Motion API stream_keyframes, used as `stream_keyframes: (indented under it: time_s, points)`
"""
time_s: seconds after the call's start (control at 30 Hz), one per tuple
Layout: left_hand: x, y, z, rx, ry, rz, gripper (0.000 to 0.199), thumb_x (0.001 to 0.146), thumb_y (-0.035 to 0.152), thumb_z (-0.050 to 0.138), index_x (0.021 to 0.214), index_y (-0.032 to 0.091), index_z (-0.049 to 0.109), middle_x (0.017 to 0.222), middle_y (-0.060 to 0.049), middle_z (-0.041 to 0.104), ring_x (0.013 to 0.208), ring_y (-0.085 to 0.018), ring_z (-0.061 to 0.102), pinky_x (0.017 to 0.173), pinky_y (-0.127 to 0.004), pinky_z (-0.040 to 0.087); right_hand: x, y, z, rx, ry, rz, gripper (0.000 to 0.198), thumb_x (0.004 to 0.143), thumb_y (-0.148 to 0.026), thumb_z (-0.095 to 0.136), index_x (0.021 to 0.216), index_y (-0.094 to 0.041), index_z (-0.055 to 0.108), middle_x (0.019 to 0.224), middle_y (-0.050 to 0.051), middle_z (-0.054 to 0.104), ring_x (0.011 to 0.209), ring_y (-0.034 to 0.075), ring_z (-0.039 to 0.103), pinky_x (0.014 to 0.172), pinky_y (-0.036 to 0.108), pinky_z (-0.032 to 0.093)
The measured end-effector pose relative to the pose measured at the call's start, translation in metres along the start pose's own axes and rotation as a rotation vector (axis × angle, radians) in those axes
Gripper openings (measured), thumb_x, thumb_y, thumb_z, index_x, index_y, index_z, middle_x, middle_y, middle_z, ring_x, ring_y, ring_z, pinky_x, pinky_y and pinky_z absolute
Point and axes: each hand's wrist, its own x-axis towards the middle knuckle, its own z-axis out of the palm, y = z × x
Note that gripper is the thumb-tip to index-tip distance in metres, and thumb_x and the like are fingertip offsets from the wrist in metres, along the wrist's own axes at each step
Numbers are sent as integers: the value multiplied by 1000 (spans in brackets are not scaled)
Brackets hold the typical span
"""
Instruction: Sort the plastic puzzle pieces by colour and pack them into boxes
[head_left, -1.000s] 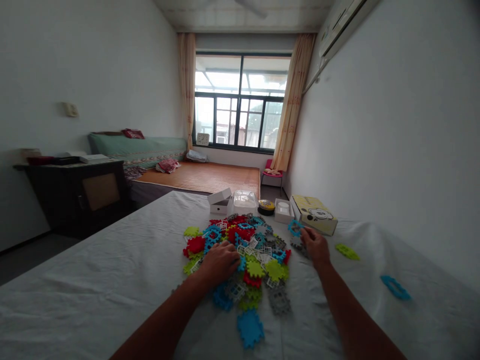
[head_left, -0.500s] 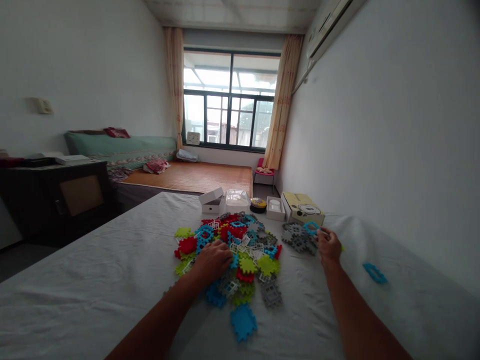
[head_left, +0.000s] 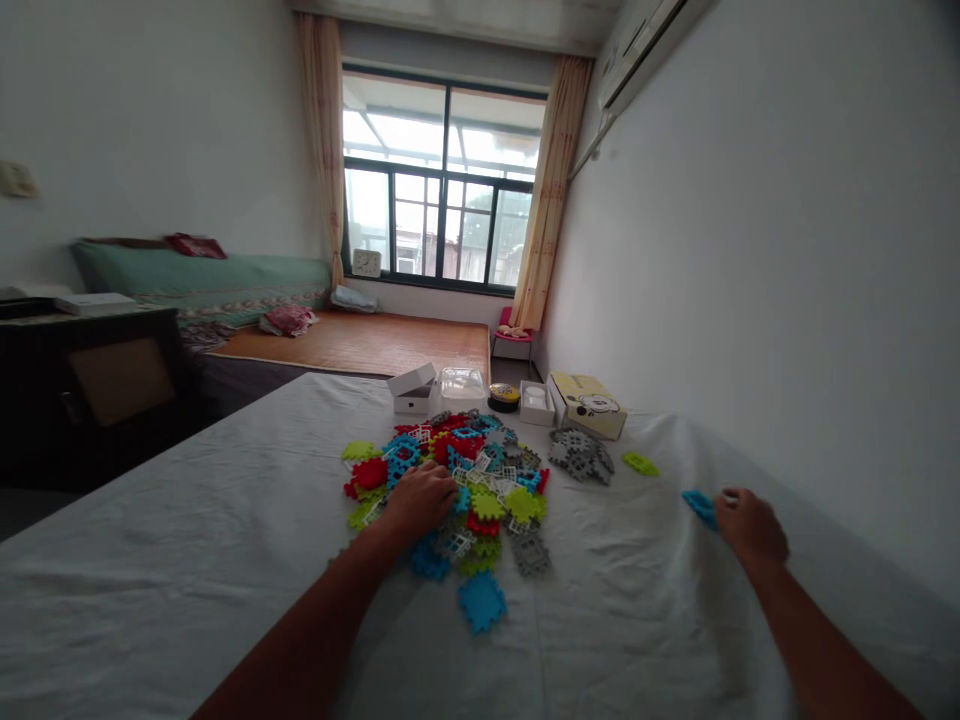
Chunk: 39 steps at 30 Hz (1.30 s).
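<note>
A heap of toothed plastic building pieces (head_left: 487, 505) in red, blue, lime green, grey and white lies on the cloth. My left hand (head_left: 424, 495) rests on its near left part, fingers curled down among the pieces; what they grip is hidden. Well to the right, my right hand (head_left: 750, 525) is closed, its fingertips at the edge of a blue building piece (head_left: 700, 508) low over the cloth. A lime green piece (head_left: 640, 463) lies between that hand and a small pile of grey pieces (head_left: 581, 455). Closest to me is a flat blue piece (head_left: 483, 602).
Behind the heap stand an open white box (head_left: 412, 390), a clear plastic container (head_left: 462, 385), a round black-and-yellow tin (head_left: 504, 397), a small white box (head_left: 536, 402) and a yellow carton (head_left: 589, 405). A white cloth (head_left: 187, 560) covers the table. The wall is at right.
My right hand has moved right and nearer, from beside the grey pile to the blue piece on the right. The lime green piece now shows fully. My left hand stays on the heap; the view has shifted.
</note>
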Motion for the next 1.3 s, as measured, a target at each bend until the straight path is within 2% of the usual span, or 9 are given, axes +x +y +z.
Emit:
stream_keyframes:
  time_s: [0.07,0.27,0.4,0.67,0.77,0.93,1.07,1.17,1.3]
  points:
    - [-1,1,-1,10,-7,-6,21,90,28,48,81,22,66,90,-5,64,95,-22,53,79,-32,38,-22,-53,-6,100,-132,-136,28,74,-33,51,90,-18,68,84,13,67,77,26,62,66,36,45]
    - [-3,0,-1,28,0,11,21,90,28,47,82,22,65,90,-6,64,94,-22,53,79,-33,39,-163,-224,-56,560,-1106,-972,34,82,-48,56,105,-25,66,96,3,67,77,16,61,72,27,47]
    - [-3,-6,1,12,31,8,24,92,31,45,83,22,66,89,-5,63,92,-21,53,80,-32,39,-225,-252,-73,404,-1078,-1350,50,68,-56,71,109,-28,64,106,4,64,98,22,57,86,32,45]
    - [-1,-10,8,26,67,9,25,92,32,46,81,22,66,87,-5,64,91,-21,53,77,-32,40,-251,-229,-66,203,-725,-1510,7,83,-23,59,88,-19,62,87,5,66,85,21,59,77,31,49]
    - [-1,-10,9,37,71,19,25,91,30,46,79,21,66,86,-5,64,90,-21,53,75,-31,40,-246,-220,-65,333,-670,-1367,13,85,-15,51,90,-20,62,82,4,68,78,18,62,74,28,49]
    - [0,-11,9,18,67,28,23,90,28,47,79,22,66,85,-4,64,91,-20,54,78,-31,39,-177,-184,-47,562,-660,-790,26,89,-34,45,101,-20,64,95,5,70,76,16,65,68,25,51]
    - [1,-11,8,13,66,25,21,90,27,48,80,22,66,85,-4,64,90,-20,53,77,-31,39,-76,-103,-16,418,-344,-395,38,81,-46,45,95,-18,67,99,11,70,88,24,66,76,33,51]
    - [2,-11,8,8,60,33,19,89,27,49,81,23,66,86,-3,64,90,-20,53,77,-31,39,-13,-24,2,176,-232,-69,45,77,-45,44,103,-16,65,83,12,72,76,27,67,70,37,50]
    - [2,-11,8,-12,66,40,19,89,26,50,82,23,67,86,-4,64,91,-20,53,80,-31,39,19,45,11,-21,-233,-12,40,74,-43,46,95,-17,68,88,13,71,85,31,66,70,38,49]
